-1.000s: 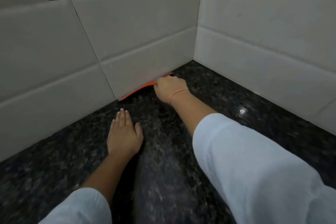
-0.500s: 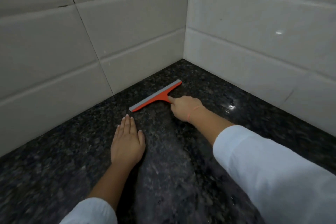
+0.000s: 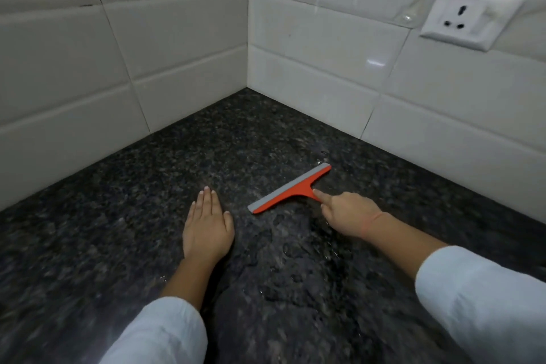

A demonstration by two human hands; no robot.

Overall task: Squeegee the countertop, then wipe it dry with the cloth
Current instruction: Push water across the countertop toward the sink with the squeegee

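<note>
**Squeegee on the wet desk, one hand gripping, one hand flat**

The right hand (image 3: 348, 213) grips the orange squeegee (image 3: 291, 188) by its handle. Its fingers (image 3: 320, 196) are curled round the stem, with the forefinger laid straight along it towards the crossbar. The rest of the handle is hidden inside the fist. The blade sits just beyond that fingertip, on the dark speckled desk (image 3: 118, 216). Its grey rubber strip faces away from the hand, and it slants from a low end on the left up to a higher end on the right.

The left hand (image 3: 206, 227) lies palm down on the desk, holding nothing. Its fingers (image 3: 206, 201) are straight and close together, the thumb a little out to the side. The low end of the blade is near that thumb and slightly ahead of it, not touching.

Water (image 3: 295, 260) glistens on the stone on the near side of the right fingers and between the two forearms, in beads and a thin film. A few more drops shine just past the far tip of the blade.

Well beyond both sets of fingers, the white tiled walls (image 3: 177, 53) meet in a corner at the back of the desk. High to the right of the gripping hand, a white socket (image 3: 469, 16) is set into the tiles. Both forearms come out of pale sleeves (image 3: 487, 304) pushed partway up the arms.
</note>
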